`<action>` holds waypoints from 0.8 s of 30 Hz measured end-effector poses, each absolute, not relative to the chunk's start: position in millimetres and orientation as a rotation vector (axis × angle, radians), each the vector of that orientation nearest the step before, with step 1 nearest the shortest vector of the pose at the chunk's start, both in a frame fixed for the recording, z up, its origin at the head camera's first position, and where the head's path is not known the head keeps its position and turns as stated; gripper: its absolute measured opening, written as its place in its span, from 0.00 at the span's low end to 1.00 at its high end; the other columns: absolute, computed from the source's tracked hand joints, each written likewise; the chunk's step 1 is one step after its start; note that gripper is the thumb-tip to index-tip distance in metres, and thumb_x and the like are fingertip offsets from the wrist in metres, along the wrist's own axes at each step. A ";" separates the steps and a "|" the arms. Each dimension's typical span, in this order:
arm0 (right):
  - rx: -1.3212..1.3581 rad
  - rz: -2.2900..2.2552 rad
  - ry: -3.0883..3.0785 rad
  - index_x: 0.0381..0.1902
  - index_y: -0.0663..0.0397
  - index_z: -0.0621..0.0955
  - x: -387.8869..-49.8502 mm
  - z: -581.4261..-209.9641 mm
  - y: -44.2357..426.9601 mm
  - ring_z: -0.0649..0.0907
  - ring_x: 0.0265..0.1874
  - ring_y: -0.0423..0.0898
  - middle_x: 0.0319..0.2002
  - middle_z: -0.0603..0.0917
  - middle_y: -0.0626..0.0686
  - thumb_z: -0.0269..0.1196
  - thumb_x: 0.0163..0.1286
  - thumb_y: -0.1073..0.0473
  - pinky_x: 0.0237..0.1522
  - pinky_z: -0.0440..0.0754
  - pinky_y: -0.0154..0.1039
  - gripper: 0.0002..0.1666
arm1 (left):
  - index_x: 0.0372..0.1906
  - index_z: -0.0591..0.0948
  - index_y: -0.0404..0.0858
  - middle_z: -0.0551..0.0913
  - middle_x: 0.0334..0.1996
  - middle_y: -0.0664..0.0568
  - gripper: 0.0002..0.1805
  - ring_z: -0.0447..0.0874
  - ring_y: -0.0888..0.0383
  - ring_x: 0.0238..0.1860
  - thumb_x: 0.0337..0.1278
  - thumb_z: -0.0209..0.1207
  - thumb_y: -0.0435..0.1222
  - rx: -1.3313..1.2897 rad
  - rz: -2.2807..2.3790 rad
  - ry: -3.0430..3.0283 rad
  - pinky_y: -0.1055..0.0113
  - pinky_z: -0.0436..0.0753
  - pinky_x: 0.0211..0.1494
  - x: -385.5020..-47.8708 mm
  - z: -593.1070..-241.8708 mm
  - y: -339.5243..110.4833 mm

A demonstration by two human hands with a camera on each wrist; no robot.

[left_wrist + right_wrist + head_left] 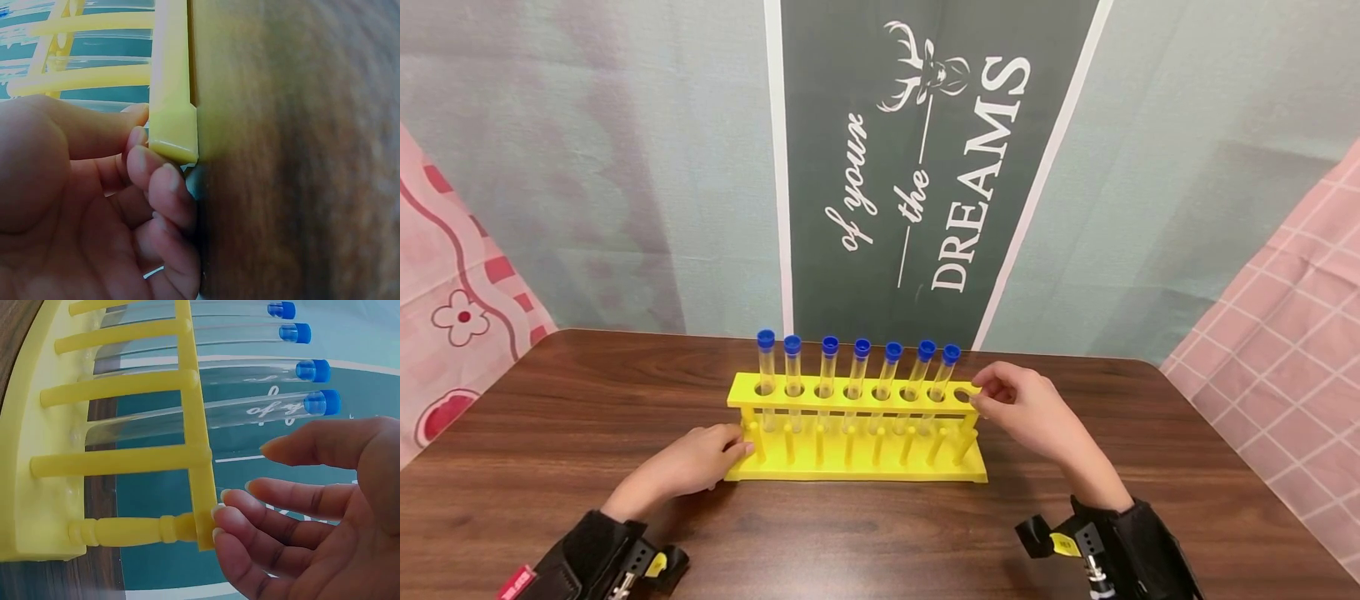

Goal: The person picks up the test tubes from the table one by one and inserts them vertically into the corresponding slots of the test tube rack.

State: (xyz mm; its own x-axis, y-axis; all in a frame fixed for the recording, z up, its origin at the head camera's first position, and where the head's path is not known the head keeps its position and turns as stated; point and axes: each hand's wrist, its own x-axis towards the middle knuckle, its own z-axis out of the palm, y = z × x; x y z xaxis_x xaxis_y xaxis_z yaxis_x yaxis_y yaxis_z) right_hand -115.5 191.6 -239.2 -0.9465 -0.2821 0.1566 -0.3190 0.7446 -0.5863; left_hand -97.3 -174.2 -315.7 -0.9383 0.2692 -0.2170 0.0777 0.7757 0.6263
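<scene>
A yellow test tube rack (857,469) stands on the table, holding a row of clear test tubes (828,367) with blue caps. No tube stands in the hole at its right end. My left hand (703,458) grips the left end of the rack's base, thumb on top and fingers curled against the end, as the left wrist view shows. At the other end, my right hand (1026,408) is beside the top bar (199,431). Several of its fingertips appear to touch the bar's end, while the thumb (312,444) stays apart from the index finger, with nothing between them.
The rack rests on a dark wood-grain table (880,542). Behind it hangs a grey-green curtain (700,167) with a dark lettered panel (850,300). Pink patterned cloth (452,333) hangs at the left, and pink checked cloth (1285,333) at the right.
</scene>
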 end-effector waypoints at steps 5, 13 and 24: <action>0.450 0.989 -2.873 0.36 0.60 0.78 -115.9 -239.2 196.0 0.74 0.26 0.45 0.27 0.77 0.50 0.61 0.62 0.61 0.26 0.73 0.38 0.08 | 0.32 0.72 0.36 0.65 0.15 0.50 0.08 0.67 0.57 0.14 0.63 0.52 0.37 0.268 0.921 2.678 0.66 0.66 0.21 -97.5 -316.1 -174.0; 0.400 1.009 -2.878 0.35 0.62 0.77 -120.3 -242.2 201.6 0.74 0.24 0.45 0.26 0.76 0.52 0.61 0.62 0.62 0.25 0.75 0.37 0.07 | 0.28 0.71 0.36 0.65 0.15 0.50 0.10 0.68 0.57 0.15 0.63 0.52 0.37 0.272 0.908 2.680 0.65 0.67 0.22 -97.6 -316.3 -174.2; 0.363 1.071 -2.884 0.36 0.63 0.77 -123.5 -244.9 208.5 0.76 0.24 0.46 0.26 0.77 0.53 0.59 0.64 0.63 0.27 0.76 0.38 0.07 | 0.35 0.73 0.33 0.67 0.15 0.49 0.09 0.67 0.57 0.15 0.63 0.52 0.37 0.240 0.886 2.686 0.65 0.67 0.21 -98.3 -316.3 -173.0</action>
